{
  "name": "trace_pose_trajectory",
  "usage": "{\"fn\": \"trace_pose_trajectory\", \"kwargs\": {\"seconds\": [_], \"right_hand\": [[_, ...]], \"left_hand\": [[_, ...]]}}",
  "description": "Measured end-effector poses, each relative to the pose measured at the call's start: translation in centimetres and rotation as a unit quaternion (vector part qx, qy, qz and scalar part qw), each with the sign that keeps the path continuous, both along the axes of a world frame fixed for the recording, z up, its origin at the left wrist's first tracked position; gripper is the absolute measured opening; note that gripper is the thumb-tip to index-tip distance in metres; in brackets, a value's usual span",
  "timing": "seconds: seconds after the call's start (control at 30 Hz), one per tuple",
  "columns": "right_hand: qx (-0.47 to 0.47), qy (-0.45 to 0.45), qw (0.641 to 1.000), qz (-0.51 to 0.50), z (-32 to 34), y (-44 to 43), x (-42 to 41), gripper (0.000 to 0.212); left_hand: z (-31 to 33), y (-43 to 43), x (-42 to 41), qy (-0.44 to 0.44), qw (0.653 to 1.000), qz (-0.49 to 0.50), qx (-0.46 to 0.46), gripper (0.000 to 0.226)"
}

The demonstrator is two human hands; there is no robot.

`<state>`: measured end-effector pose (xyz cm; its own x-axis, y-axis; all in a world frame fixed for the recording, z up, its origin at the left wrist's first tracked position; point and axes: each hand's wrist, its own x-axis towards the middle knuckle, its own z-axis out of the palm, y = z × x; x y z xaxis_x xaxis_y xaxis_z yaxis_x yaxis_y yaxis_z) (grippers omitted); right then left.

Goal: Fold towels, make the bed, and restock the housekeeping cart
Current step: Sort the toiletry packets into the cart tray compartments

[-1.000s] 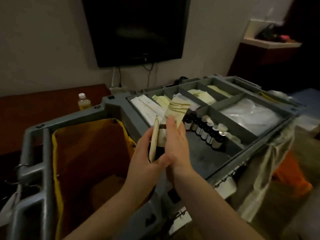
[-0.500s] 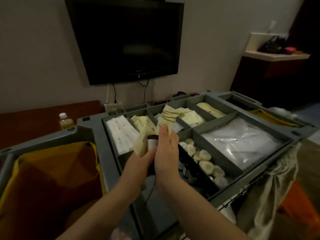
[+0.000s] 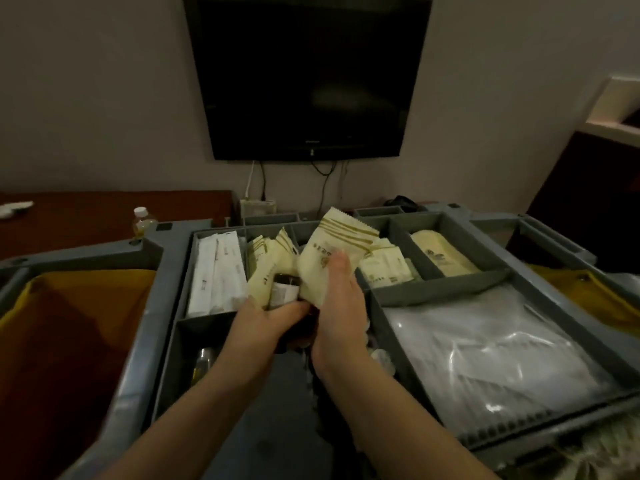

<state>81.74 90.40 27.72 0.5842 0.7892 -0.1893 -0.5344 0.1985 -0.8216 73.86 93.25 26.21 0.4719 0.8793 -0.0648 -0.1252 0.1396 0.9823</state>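
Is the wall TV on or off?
Off: the TV screen is uniformly black, showing only a faint reflection.

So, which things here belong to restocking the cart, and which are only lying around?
Belong to the job: the striped packet in the right hand; the small dark bottle in the left hand; the cart tray with its white sachets and clear plastic bags.
Just lying about: the television; the drink bottle on the wooden desk.
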Motion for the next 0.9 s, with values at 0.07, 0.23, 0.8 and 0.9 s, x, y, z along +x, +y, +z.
{"fn": "trace_pose_trajectory", "kwargs": {"seconds": [0.07,0.23,0.8,0.9], "right_hand": [[0.006,0.039,0.999,0.003,-0.2,-0.5,2.2,0.025],[0.019,0.087,0.996,0.032,-0.4,-1.6,6.6,0.021],[-0.23,-0.45,0.863,0.033,-4.4,5.6,24.1,0.039],[-0.357,-0.573,0.735,0.062,-6.3,6.5,24.6,0.067]], "left_hand": [[0.2,-1.2,1.9,-0.012,0.999,0.005,-0.034,0.022],[0.0,-3.0,5.5,-0.021,0.998,0.04,-0.048,0.025],[-0.1,1.4,6.0,-0.046,0.984,0.148,-0.088,0.036],[-0.9,2.1,5.4,-0.05,0.984,0.144,-0.091,0.027]]}}
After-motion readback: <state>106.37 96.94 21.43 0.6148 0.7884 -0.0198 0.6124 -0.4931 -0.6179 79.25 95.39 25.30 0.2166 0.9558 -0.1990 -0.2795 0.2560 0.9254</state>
